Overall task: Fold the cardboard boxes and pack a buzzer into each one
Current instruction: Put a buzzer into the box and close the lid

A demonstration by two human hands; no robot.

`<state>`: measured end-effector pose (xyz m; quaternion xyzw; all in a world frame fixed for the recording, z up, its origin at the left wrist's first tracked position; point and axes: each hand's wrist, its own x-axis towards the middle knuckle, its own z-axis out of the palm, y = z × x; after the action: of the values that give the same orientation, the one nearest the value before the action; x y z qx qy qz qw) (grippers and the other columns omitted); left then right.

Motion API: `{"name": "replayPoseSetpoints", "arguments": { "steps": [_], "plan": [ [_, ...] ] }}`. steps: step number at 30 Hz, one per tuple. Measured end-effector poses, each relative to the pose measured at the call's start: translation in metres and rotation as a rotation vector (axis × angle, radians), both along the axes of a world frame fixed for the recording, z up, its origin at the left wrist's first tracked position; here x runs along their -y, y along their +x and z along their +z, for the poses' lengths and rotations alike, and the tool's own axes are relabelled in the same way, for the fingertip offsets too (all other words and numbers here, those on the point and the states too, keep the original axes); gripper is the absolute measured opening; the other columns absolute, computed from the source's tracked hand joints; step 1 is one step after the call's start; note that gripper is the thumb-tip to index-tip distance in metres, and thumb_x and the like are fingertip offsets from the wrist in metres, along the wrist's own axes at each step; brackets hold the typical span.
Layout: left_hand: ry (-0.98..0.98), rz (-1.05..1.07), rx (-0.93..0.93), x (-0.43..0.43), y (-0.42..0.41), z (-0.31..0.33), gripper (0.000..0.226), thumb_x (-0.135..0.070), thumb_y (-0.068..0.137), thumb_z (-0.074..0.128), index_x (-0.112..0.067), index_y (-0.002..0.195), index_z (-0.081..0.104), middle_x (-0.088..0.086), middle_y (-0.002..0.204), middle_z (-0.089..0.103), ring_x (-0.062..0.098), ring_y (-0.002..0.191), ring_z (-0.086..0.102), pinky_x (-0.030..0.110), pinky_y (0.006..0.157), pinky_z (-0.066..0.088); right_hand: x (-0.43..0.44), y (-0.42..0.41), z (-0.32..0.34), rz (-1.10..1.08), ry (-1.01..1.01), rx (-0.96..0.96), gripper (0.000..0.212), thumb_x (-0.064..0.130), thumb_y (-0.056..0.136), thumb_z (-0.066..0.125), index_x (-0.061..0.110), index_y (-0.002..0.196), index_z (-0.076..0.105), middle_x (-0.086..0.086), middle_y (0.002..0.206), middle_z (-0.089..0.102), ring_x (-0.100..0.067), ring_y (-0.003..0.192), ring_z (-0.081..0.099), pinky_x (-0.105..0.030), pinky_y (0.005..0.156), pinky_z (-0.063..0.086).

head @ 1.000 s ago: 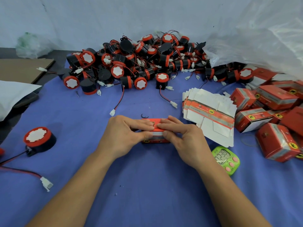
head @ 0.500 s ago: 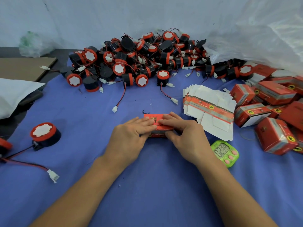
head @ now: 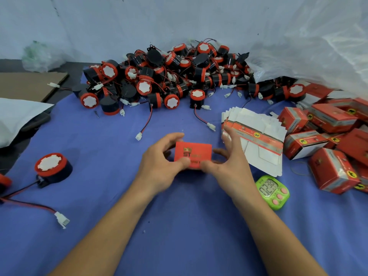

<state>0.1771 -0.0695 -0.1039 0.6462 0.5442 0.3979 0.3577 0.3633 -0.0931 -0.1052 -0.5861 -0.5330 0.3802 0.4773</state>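
Blue cloth [head: 179, 232] covers the counter, with both forearms lying over it from the near edge. Loose white connector [head: 62, 220] on a red-black lead, near left.

Red cardboard box [head: 192, 155] sits between the two hands, mid-counter. Its broad printed face is toward the camera and its long axis runs left-right across the body. It looks lifted just off the cloth, can't confirm. Left hand [head: 159, 168] grasps the left end, thumb on the near edge and index hooked over the far corner. Right hand [head: 233, 168] grasps the right end more loosely: thumb on the near edge, one finger against the side, other fingers [head: 227, 136] splayed and clear of it. Flaps look closed. Can't tell if a buzzer is inside.

Green timer [head: 271, 191] just right of the right wrist. Lone buzzer [head: 52, 168] well to the left, nearer the left hand.

Further out: stack of flat box blanks [head: 256, 140] just beyond the right hand, then packed boxes [head: 334, 170] heaped far right. Buzzer pile [head: 169, 82] along the back, clear plastic bag [head: 310, 48] over its right end.

Key relation: the packed heap lies off the box's right end, so the right hand is the nearer one for drop-off. My read is it needs a firmer hold first. Next blank is on the same side; next buzzer is a left-hand reach.
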Motion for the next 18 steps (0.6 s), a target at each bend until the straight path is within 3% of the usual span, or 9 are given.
{"name": "replayPoseSetpoints", "arguments": {
  "steps": [2,4,6,7,9,11,13,15,18],
  "plan": [
    [0.122,-0.030,-0.038,0.003,-0.002,0.000,0.077,0.011,0.078,0.066,-0.039,0.135,0.062,-0.026,0.120,0.069,-0.004,0.118,0.062,0.022,0.104,0.050,0.003,0.000,-0.002,0.098,-0.030,0.196,0.081,0.015,0.072,0.079,0.050,0.136,0.044,0.029,0.120,0.060,0.006,0.103,0.062,-0.009,0.074,0.049],
    [0.129,-0.031,-0.055,0.008,0.002,-0.003,0.084,0.007,0.078,0.067,-0.043,0.144,0.051,-0.028,0.126,0.063,-0.008,0.121,0.057,0.016,0.100,0.049,0.004,-0.004,-0.004,0.135,-0.011,0.328,0.056,0.017,0.073,0.077,0.043,0.118,0.055,0.023,0.102,0.068,0.005,0.093,0.064,-0.006,0.070,0.045],
    [0.059,-0.025,-0.073,0.009,0.005,-0.005,0.087,-0.009,0.078,0.080,-0.044,0.148,0.043,-0.027,0.131,0.056,-0.006,0.122,0.054,0.014,0.099,0.046,0.004,-0.007,-0.002,0.146,-0.011,0.246,0.048,0.014,0.073,0.077,0.038,0.109,0.056,0.015,0.099,0.071,-0.001,0.089,0.067,-0.011,0.071,0.048],
    [0.025,-0.029,-0.056,0.007,0.004,-0.006,0.081,-0.013,0.078,0.085,-0.043,0.143,0.048,-0.025,0.128,0.059,-0.002,0.118,0.058,0.016,0.097,0.048,0.003,-0.006,-0.001,0.149,-0.028,0.145,0.048,0.015,0.071,0.077,0.038,0.107,0.057,0.011,0.099,0.073,-0.006,0.089,0.069,-0.016,0.073,0.052],
    [-0.060,-0.050,0.114,0.003,0.001,-0.004,0.061,-0.019,0.078,0.089,-0.040,0.127,0.061,-0.019,0.112,0.071,0.001,0.106,0.066,0.017,0.089,0.053,0.005,0.000,0.004,0.154,-0.073,-0.120,0.045,0.020,0.070,0.076,0.035,0.108,0.058,0.002,0.098,0.076,-0.019,0.090,0.073,-0.029,0.080,0.058],
    [-0.130,-0.068,0.298,0.001,0.004,0.000,0.046,-0.033,0.080,0.084,-0.038,0.121,0.066,-0.018,0.106,0.075,-0.001,0.097,0.069,0.014,0.081,0.053,0.008,0.002,0.011,0.178,-0.123,-0.301,0.040,0.025,0.075,0.075,0.026,0.113,0.060,-0.007,0.097,0.077,-0.026,0.084,0.073,-0.035,0.075,0.058],
    [-0.133,-0.069,0.327,0.001,0.013,0.001,0.029,-0.039,0.090,0.073,-0.036,0.119,0.068,-0.015,0.100,0.076,-0.002,0.088,0.070,0.013,0.072,0.052,0.011,0.003,0.017,0.220,-0.196,-0.347,0.040,0.030,0.080,0.072,0.015,0.116,0.061,-0.013,0.094,0.076,-0.029,0.070,0.067,-0.033,0.060,0.052],
    [-0.146,-0.085,0.338,0.001,0.025,0.004,0.017,-0.033,0.104,0.059,-0.032,0.114,0.073,-0.008,0.091,0.077,0.003,0.074,0.070,0.018,0.059,0.052,0.015,0.012,0.025,0.250,-0.267,-0.306,0.041,0.035,0.081,0.069,0.010,0.113,0.063,-0.015,0.087,0.075,-0.025,0.057,0.061,-0.027,0.048,0.045],
    [-0.294,-0.171,0.420,-0.002,0.045,0.014,0.039,-0.042,0.109,0.040,-0.028,0.115,0.076,0.006,0.092,0.079,0.016,0.072,0.070,0.030,0.058,0.055,0.024,0.037,0.036,0.293,-0.313,-0.186,0.037,0.039,0.083,0.065,0.009,0.103,0.066,-0.013,0.079,0.074,-0.019,0.048,0.054,-0.021,0.042,0.035]
  ]
}}
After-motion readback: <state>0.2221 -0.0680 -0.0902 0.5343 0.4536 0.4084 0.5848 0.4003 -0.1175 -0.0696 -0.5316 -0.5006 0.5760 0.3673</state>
